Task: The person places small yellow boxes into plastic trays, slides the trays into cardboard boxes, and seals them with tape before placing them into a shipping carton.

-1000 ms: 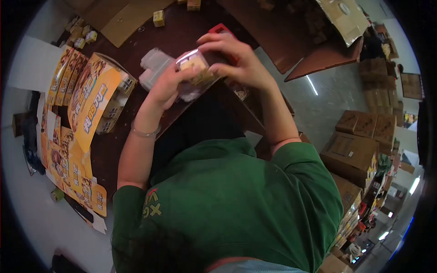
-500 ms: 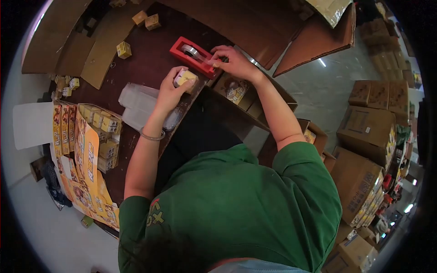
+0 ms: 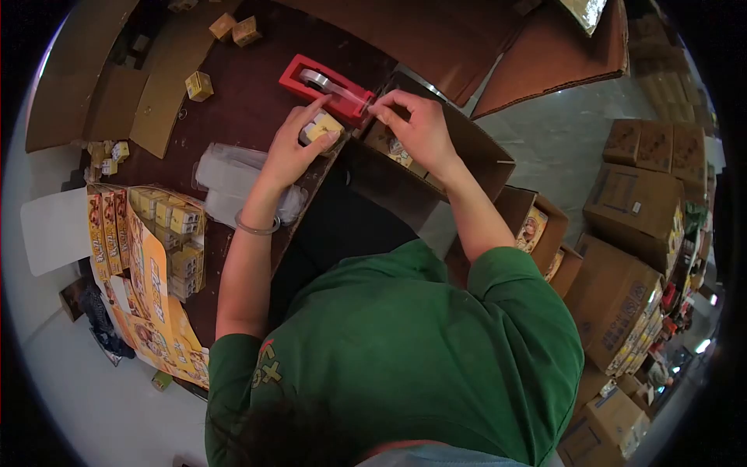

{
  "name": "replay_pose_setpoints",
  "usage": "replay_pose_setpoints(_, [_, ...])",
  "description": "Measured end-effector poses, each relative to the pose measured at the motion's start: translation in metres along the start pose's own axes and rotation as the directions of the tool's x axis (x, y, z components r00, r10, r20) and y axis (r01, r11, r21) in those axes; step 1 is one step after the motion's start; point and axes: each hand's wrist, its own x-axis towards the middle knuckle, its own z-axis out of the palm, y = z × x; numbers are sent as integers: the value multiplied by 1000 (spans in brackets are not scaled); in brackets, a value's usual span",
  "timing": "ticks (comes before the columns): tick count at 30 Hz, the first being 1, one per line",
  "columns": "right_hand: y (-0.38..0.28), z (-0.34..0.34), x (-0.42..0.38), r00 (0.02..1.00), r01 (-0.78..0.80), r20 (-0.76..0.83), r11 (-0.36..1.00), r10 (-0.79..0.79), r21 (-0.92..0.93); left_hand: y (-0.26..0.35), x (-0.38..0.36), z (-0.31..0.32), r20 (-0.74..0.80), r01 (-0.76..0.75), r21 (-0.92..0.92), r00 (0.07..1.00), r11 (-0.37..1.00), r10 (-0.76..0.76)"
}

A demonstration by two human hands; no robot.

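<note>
My left hand (image 3: 289,152) grips a clear plastic pack of small yellow boxes (image 3: 320,128) at the near edge of the dark table (image 3: 249,101). Right behind the pack stands a red tape dispenser (image 3: 323,88). My right hand (image 3: 416,128) pinches the end of the clear tape at the dispenser's cutter, fingers closed on the strip. Both hands are close together, the pack between them and the dispenser.
A pile of empty clear plastic packs (image 3: 226,183) lies left of my left arm. Yellow display cartons (image 3: 152,241) filled with small boxes line the table's left side. Loose small boxes (image 3: 199,85) and flat cardboard (image 3: 156,86) lie farther back. Brown cartons (image 3: 638,210) stack on the right.
The pack came down from mid-air to the table edge by the dispenser. My right hand left the pack, reached the dispenser and now pulls tape from it.
</note>
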Motion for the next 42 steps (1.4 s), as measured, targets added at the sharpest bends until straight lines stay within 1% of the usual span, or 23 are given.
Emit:
replay_pose_setpoints(1, [17,1,1,992,-100,84,986,90,133,0,-1,1,3,-1,-11,1000,1000,1])
replay_pose_setpoints(3, [69,7,9,936,-313,274,879,221,360,-4,1,2,0,-22,-61,1000,998,22])
replay_pose_setpoints(4, [72,11,9,933,-329,249,899,261,290,-4,0,3,-2,-32,-84,1000,996,32])
replay_pose_setpoints(7, [79,17,-3,974,-197,140,968,176,154,-7,-4,8,-72,-52,-124,996,991,43])
replay_pose_setpoints(9, [70,21,-17,960,-250,236,851,154,463,-8,-8,11,-85,-27,-214,996,977,9])
replay_pose_setpoints(10, [61,23,-22,951,-281,281,751,132,597,-9,-10,11,-91,-14,-257,996,966,-10])
replay_pose_setpoints(11, [51,28,-26,946,-230,322,771,35,593,-8,-11,12,-96,26,-290,994,957,-56])
replay_pose_setpoints(13, [25,47,-30,928,-294,369,704,48,647,-5,-9,11,-99,99,-350,985,931,-142])
replay_pose_setpoints(17, [23,70,-25,953,-263,285,757,106,599,-10,-11,11,-78,78,-318,991,945,-108])
replay_pose_setpoints(20, [13,68,-24,962,-239,245,816,123,526,-7,-13,10,-68,89,-358,990,929,-121])
replay_pose_setpoints(23, [6,64,-25,975,-187,173,931,138,313,-6,-13,8,-53,78,-277,994,958,-97])
replay_pose_setpoints(26, [18,69,-26,965,-248,169,912,202,326,-6,-13,7,-25,86,-202,995,976,-93])
replay_pose_setpoints(27, [15,68,-26,964,-248,137,959,229,141,-8,-14,6,-51,66,-213,996,975,-78])
replay_pose_setpoints(29, [4,67,-25,965,-242,48,941,260,-235,-12,-12,5,-95,18,-228,995,974,-40])
replay_pose_setpoints(31, [19,78,-36,972,-229,-2,947,235,-227,-11,-19,6,-82,99,-633,978,768,-194])
replay_pose_setpoints(32, [18,80,-47,977,-212,-11,965,213,-154,-8,-26,7,-25,111,-740,981,664,-192])
replay_pose_setpoints(33, [24,83,-53,962,-268,75,959,262,93,-1,-31,13,-53,53,-781,987,622,-151])
replay_pose_setpoints(35, [11,76,-58,962,-272,172,830,214,488,20,-46,25,-113,-45,-850,989,525,-98])
replay_pose_setpoints(36, [0,63,-56,965,-247,187,876,184,414,24,-52,25,-149,-81,-876,983,475,-108])
replay_pose_setpoints(38, [-24,45,-50,987,-106,157,910,46,401,11,-53,13,-159,-148,-829,987,539,27])
replay_pose_setpoints(39, [-51,30,-41,987,-6,160,996,-8,86,14,-48,8,-199,-201,-716,977,668,80])
replay_pose_setpoints(41, [-32,44,-17,940,316,174,942,-294,-115,33,-36,-2,-130,-8,-359,991,933,-42])
replay_pose_setpoints(42, [-12,53,-6,897,431,171,892,-407,-138,29,-26,-7,-100,51,-277,992,959,-82])
